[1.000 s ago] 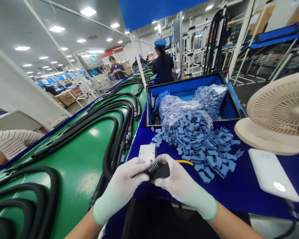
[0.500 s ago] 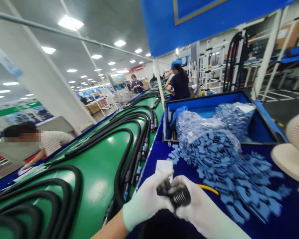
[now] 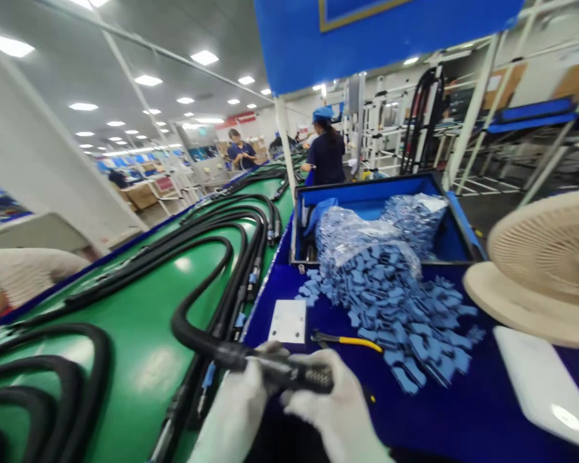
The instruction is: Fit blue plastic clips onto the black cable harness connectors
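Note:
A thick black hose (image 3: 231,352) with a dark end fitting lies across both of my gloved hands, its length bending back over the green conveyor. My left hand (image 3: 253,392) is closed round the hose just behind the fitting. Further right, my right hand (image 3: 325,395) wraps the ribbed tip of the fitting. Just beyond my hands on the blue tabletop sit a small white block (image 3: 288,321) with dark holes and a yellow-handled tool (image 3: 354,341). A heap of blue plastic clips (image 3: 405,321) spreads out to the right of them.
Several black hoses (image 3: 222,257) lie looped along the green conveyor (image 3: 149,366). A blue bin (image 3: 367,193) with bagged clips stands behind the heap. On the right are a beige fan (image 3: 550,257) and a white panel (image 3: 540,379). Other people (image 3: 325,151) work along the line.
The view has turned right. My hands have moved left, and a hose with its fitting now stretches between them; before, they held a compact black part with a spring-like coil.

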A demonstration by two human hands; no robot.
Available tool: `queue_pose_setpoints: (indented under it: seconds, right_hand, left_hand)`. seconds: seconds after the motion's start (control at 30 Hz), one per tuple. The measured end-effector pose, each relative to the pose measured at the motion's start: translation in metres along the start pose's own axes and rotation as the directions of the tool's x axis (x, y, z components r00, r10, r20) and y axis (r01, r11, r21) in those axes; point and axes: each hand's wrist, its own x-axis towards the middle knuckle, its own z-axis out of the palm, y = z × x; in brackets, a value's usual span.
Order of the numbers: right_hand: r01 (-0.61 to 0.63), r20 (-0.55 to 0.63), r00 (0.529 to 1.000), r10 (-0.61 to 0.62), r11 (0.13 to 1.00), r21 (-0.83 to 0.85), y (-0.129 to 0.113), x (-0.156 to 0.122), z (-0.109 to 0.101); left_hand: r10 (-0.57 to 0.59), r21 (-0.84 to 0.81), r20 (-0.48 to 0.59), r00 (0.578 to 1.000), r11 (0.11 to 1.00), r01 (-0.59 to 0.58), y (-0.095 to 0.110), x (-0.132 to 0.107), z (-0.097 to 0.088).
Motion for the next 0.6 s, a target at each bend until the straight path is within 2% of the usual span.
queue_pose_setpoints:
  seconds: [0.03,0.07,0.1,0.13,0.17,0.2,0.23,0.3,0.37,0.43,0.5,0.6]
  right_hand:
    - [-0.043,0.147,0.988,0.054,0.996,-0.078,0.002,-0.005,0.003]
    - [-0.052,0.315,0.943,0.108,0.982,-0.181,0.001,-0.006,0.004]
    - [0.028,0.427,0.895,0.129,0.94,-0.341,-0.005,-0.005,0.002]
    - [0.185,0.457,0.883,0.106,0.816,-0.547,-0.015,0.001,-0.003]
    - [0.341,0.435,0.9,0.032,0.572,-0.746,-0.027,0.012,-0.011]
    - [0.329,0.34,0.939,-0.055,0.433,-0.839,-0.04,0.026,-0.019]
    - [0.29,0.268,0.957,-0.112,0.338,-0.895,-0.053,0.042,-0.027]
    - [0.206,0.174,0.964,-0.201,0.153,-0.966,-0.074,0.078,-0.04]
    - [0.148,0.145,0.959,-0.244,-0.006,-0.989,-0.085,0.108,-0.044]
    - [0.13,0.159,0.959,-0.233,-0.135,-0.982,-0.089,0.126,-0.042]
    - [0.144,0.192,0.963,-0.189,-0.242,-0.959,-0.088,0.133,-0.039]
    - [0.186,0.24,0.965,-0.102,-0.377,-0.907,-0.087,0.132,-0.041]
  left_hand:
    - [-0.029,-0.125,-0.055,0.998,0.992,0.022,0.001,0.004,-0.005]
    - [-0.067,-0.263,-0.116,0.991,0.964,0.034,0.004,0.008,-0.01]
    - [-0.084,-0.342,-0.12,0.989,0.939,0.039,0.007,0.013,-0.015]
    - [-0.091,-0.381,-0.112,0.989,0.924,0.042,0.012,0.018,-0.019]
    - [-0.086,-0.371,-0.092,0.992,0.927,0.046,0.016,0.021,-0.022]
    - [-0.071,-0.306,-0.065,0.995,0.951,0.048,0.021,0.023,-0.023]
    - [-0.058,-0.212,-0.053,0.997,0.976,0.045,0.026,0.025,-0.023]
    - [-0.022,-0.023,-0.068,0.997,1.0,0.021,0.033,0.028,-0.019]
    - [0.033,0.092,-0.051,0.998,0.995,-0.028,0.038,0.033,-0.012]
    - [0.083,0.14,0.004,0.997,0.987,-0.083,0.041,0.039,-0.005]
    - [0.11,0.157,0.053,0.993,0.981,-0.117,0.043,0.048,-0.002]
    - [0.146,0.146,0.072,0.987,0.977,-0.155,0.05,0.06,-0.001]
